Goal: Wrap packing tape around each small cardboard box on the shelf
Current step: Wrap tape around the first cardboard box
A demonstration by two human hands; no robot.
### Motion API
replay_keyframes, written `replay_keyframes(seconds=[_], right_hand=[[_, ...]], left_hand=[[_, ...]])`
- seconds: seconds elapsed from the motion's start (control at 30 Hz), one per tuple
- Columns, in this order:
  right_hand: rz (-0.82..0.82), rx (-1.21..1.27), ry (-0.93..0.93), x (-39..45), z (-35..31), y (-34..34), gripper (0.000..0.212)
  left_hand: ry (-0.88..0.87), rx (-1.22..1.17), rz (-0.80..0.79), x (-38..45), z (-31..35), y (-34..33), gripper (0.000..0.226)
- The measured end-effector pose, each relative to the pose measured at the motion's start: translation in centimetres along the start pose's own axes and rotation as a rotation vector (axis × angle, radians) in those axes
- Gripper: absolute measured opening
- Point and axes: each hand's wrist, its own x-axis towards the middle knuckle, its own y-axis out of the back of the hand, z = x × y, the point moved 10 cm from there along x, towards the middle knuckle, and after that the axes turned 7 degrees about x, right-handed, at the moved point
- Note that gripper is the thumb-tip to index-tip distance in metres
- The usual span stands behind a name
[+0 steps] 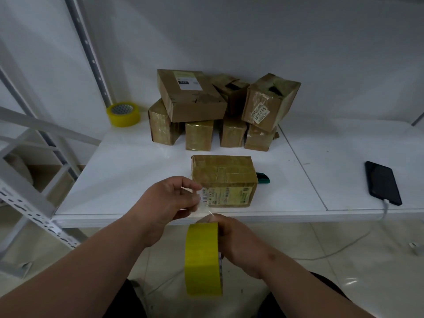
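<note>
White shelf [128, 166] — hands pinching tape [203, 258]

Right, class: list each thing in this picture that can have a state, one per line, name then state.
left hand: pinching the pulled-out tape end
right hand: gripping the tape roll
tape roll: held on edge, partly unwound
front box: closed, taped, lying on shelf
spare tape roll: lying flat, unused
phone: screen dark, cable plugged in
rear right box: tilted, top torn open

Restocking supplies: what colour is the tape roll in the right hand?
Yellow tape roll, held by the right hand; head view.
</note>
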Motion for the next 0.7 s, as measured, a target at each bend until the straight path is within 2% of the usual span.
replay_keyframes(seconds=[0.1,0.17,0.37,0.5,0.7], right_hand=[[-0.005,0.064,-0.04,0.1,1.2,0.1,0.006],[0.002,0.084,-0.053,0.2,1.9,0.1,0.006],[0.023,0.1,-0.11,0.6,3.4,0.0,0.023],[0.066,0.097,-0.113,1.0,3.8,0.4,0.017],[0.098,0.105,-0.11,1.5,3.2,0.8,0.019]], left_hand=[[-0.089,0.086,0.008,-0.2,0.9,0.0,0.035],[-0.139,0.142,0.031,-0.3,1.6,0.0,0.034],[-0.243,0.323,0.087,-0.8,3.0,-0.4,0.029],[-0.272,0.359,0.145,-0.9,3.5,-0.3,0.032],[-0.33,0.365,0.291,-1.0,4.8,0.4,0.033]])
